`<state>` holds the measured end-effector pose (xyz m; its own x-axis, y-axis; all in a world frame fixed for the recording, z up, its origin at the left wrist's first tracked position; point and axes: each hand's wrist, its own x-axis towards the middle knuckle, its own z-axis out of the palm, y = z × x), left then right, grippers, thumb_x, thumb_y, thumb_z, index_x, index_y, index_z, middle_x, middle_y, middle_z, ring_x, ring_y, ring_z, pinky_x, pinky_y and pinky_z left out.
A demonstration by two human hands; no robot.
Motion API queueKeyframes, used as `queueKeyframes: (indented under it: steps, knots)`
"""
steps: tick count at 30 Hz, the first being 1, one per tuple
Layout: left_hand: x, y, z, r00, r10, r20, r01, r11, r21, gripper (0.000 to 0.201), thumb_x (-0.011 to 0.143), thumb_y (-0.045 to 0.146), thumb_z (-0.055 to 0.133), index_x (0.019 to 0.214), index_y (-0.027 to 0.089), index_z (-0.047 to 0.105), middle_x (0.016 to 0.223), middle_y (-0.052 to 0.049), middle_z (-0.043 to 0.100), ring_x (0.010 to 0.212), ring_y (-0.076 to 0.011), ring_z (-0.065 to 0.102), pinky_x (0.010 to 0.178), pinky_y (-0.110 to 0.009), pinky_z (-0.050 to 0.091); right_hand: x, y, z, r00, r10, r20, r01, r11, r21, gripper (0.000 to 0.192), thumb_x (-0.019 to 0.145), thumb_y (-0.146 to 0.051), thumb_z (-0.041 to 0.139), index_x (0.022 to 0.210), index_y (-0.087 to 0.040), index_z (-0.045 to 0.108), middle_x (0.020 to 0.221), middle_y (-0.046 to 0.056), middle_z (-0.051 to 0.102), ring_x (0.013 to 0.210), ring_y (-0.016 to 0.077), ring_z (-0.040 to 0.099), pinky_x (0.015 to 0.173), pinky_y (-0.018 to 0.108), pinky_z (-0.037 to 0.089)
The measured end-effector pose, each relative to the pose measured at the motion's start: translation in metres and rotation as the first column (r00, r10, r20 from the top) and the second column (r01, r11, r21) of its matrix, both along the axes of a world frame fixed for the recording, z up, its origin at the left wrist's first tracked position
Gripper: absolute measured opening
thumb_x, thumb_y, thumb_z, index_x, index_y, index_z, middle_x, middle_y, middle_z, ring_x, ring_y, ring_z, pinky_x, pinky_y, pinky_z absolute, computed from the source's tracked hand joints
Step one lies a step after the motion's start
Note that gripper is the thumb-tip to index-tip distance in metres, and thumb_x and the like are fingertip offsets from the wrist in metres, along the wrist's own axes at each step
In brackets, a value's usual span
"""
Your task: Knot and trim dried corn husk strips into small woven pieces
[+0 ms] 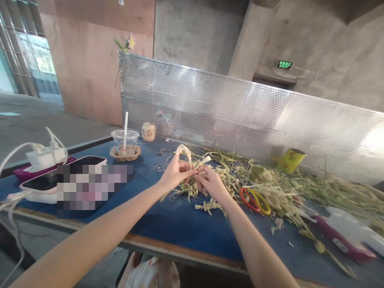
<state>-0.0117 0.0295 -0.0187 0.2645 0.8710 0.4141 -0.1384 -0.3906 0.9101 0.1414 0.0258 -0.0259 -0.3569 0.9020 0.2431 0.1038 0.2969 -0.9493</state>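
Note:
My left hand (pixel 173 176) and my right hand (pixel 212 183) meet over the middle of the table, fingertips pinched close together. Between them is a pale dried husk strip (pixel 185 150), which loops up above my left fingers. Another light end (pixel 204 161) sticks out toward the upper right by my right fingers. Exactly how the strip runs between the fingertips is hidden. Under and behind both hands lies a heap of pale green plant scraps (pixel 223 178). A short knotted or braided piece (pixel 209 206) rests on the table just below my right hand.
Scissors (pixel 260 202) with red and yellow handles lie right, beside dried leaves (pixel 276 186). A yellow-green container (pixel 290 161) and purple tissue pack (pixel 345 240) are there too. Left are a cup with a straw (pixel 125 140), phone (pixel 90 161) and chargers (pixel 45 156). A perforated metal panel (pixel 210 104) stands behind.

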Motion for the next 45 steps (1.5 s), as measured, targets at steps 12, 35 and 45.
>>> queueKeyframes:
  steps: [12,35,45]
  knots:
    - [-0.001,0.006,0.004,0.989,0.026,0.146,-0.008,0.993,-0.122,0.105,0.062,0.014,0.072,0.134,0.011,-0.004,0.069,-0.002,0.064,0.055,-0.0132,0.06,0.056,-0.028,0.051,0.002,-0.004,0.007,0.995,0.012,0.104,-0.015,1.0,0.026,0.021,0.075,-0.036,0.051,0.071,-0.018,0.04,0.048,-0.008,0.048,0.038,0.0043,0.038,0.041,0.017,0.029]
    - [-0.002,-0.002,0.009,0.989,0.113,0.097,-0.117,0.993,0.035,0.106,0.063,0.013,0.069,0.139,0.022,-0.004,0.066,-0.003,0.064,0.051,-0.0154,0.058,0.039,-0.022,0.042,0.006,-0.011,0.01,0.968,-0.185,0.168,0.162,0.977,0.139,0.036,0.075,-0.043,0.052,0.096,-0.014,0.059,0.049,-0.003,0.052,0.038,0.006,0.033,0.04,0.02,0.025]
    - [-0.012,0.007,0.013,0.975,0.159,0.155,-0.152,0.987,-0.055,0.106,0.056,0.019,0.075,0.138,0.012,0.008,0.065,-0.002,0.063,0.042,-0.0095,0.048,0.04,-0.023,0.039,-0.002,-0.01,0.014,0.954,-0.185,0.237,0.138,0.97,0.199,0.029,0.077,-0.045,0.049,0.085,-0.018,0.058,0.052,-0.001,0.054,0.039,0.0077,0.035,0.04,0.02,0.025]
